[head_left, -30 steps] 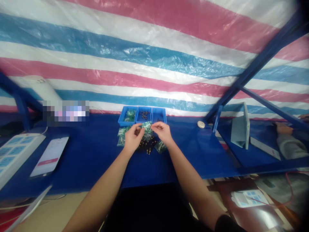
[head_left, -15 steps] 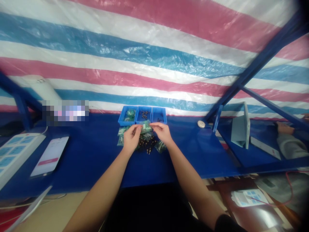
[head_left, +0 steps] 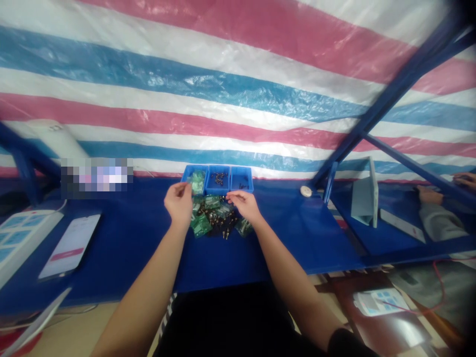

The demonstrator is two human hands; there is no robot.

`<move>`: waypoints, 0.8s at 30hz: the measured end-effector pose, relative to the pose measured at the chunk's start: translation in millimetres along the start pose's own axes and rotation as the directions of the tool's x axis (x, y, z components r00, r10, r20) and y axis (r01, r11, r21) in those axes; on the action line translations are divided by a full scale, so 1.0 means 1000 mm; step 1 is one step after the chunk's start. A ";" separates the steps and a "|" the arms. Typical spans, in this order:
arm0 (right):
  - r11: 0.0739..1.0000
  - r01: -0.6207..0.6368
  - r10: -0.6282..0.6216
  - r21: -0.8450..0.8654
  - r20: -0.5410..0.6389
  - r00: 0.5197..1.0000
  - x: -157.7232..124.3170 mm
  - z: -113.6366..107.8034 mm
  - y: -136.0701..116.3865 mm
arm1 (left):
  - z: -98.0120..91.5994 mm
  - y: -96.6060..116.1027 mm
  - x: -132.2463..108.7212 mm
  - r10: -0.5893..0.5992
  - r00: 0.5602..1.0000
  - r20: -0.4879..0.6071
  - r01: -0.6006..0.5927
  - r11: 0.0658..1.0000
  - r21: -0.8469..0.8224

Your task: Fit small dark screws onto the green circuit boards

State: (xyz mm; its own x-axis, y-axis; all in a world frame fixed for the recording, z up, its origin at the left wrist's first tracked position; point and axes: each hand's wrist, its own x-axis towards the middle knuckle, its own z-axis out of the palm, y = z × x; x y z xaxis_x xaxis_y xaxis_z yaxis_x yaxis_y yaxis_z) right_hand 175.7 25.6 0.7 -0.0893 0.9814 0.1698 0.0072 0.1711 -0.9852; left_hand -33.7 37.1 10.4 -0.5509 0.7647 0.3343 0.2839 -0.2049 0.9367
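My left hand (head_left: 179, 204) is raised at the front left corner of the left blue bin (head_left: 185, 173), thumb and fingers pinched together. Whatever the pinch holds, if anything, is too small to make out. Green-tinted plastic packets (head_left: 197, 181) fill that bin beside my fingertips. My right hand (head_left: 244, 204) is closed in a pinch over the pile, just in front of the right bin (head_left: 242, 174); its contents cannot be made out. Below both hands lie green packets (head_left: 201, 225) and a heap of small dark and brass-coloured metal parts (head_left: 225, 229).
The middle bin (head_left: 217, 190) holds small metal parts, and the right one a few dark pieces. A phone (head_left: 70, 245) and a power strip (head_left: 26, 233) lie left on the blue table (head_left: 297, 238). A white round object (head_left: 305, 191) lies right. Another person's hand (head_left: 429, 195) shows far right.
My hands were together on a green packet above the pile; they have parted. My left hand moved left to the left bin, while my right hand stayed near the pile.
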 end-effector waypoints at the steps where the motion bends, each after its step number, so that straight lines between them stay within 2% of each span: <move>1: 1.000 -0.007 0.007 -0.003 -0.008 1.000 0.001 0.000 0.001 | -0.001 -0.001 0.008 -0.021 1.000 -0.023 0.022 0.999 0.027; 2: 1.000 -0.010 0.010 -0.006 -0.013 1.000 0.001 0.000 0.002 | -0.003 -0.002 0.015 -0.013 0.999 -0.039 0.016 0.997 0.072; 4: 1.000 -0.004 0.004 -0.012 -0.015 1.000 0.002 -0.001 0.002 | -0.004 -0.002 0.027 0.080 0.994 -0.068 -0.064 0.975 0.212; 7: 0.998 0.008 -0.009 -0.064 -0.008 1.000 0.001 -0.002 0.004 | -0.003 0.000 0.040 0.171 0.985 0.016 -0.165 0.913 0.374; 9: 0.987 0.023 -0.023 -0.159 0.001 1.000 -0.001 -0.003 0.004 | 0.001 0.000 0.049 0.149 0.985 0.090 -0.174 0.882 0.437; 11: 0.959 0.064 -0.058 -0.276 0.028 0.998 -0.004 -0.004 0.004 | 0.006 -0.001 0.059 0.116 0.968 0.224 -0.217 0.837 0.502; 13: 0.919 0.123 -0.105 -0.375 0.068 0.992 -0.007 -0.003 0.002 | 0.012 -0.001 0.068 0.060 0.911 0.407 -0.304 0.765 0.568; 15: 0.876 0.180 -0.140 -0.448 0.120 0.983 -0.009 -0.003 0.000 | 0.018 -0.001 0.076 -0.013 0.856 0.517 -0.384 0.653 0.653; 18: 0.828 0.227 -0.155 -0.513 0.179 0.972 -0.011 -0.002 -0.003 | 0.022 0.001 0.084 -0.077 0.802 0.593 -0.499 0.459 0.735; 20: 0.812 0.245 -0.161 -0.530 0.200 0.966 -0.011 -0.003 -0.003 | 0.023 0.003 0.085 -0.083 0.780 0.620 -0.551 0.379 0.744; 23: 0.780 0.287 -0.180 -0.556 0.240 0.954 -0.010 -0.003 -0.002 | 0.020 0.007 0.079 -0.041 0.781 0.624 -0.566 0.378 0.733; 24: 0.764 0.300 -0.182 -0.570 0.256 0.949 -0.010 -0.004 -0.001 | 0.020 0.008 0.075 -0.010 0.803 0.596 -0.545 0.394 0.740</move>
State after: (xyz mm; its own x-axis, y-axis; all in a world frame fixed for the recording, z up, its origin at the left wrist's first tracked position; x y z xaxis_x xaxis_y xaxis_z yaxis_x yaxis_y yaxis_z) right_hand 180.2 16.3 0.3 -0.3408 0.8784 0.3352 0.5468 0.4752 -0.6894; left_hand -57.2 104.4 40.9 0.0228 0.9802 0.1967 0.9929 -0.0451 0.1098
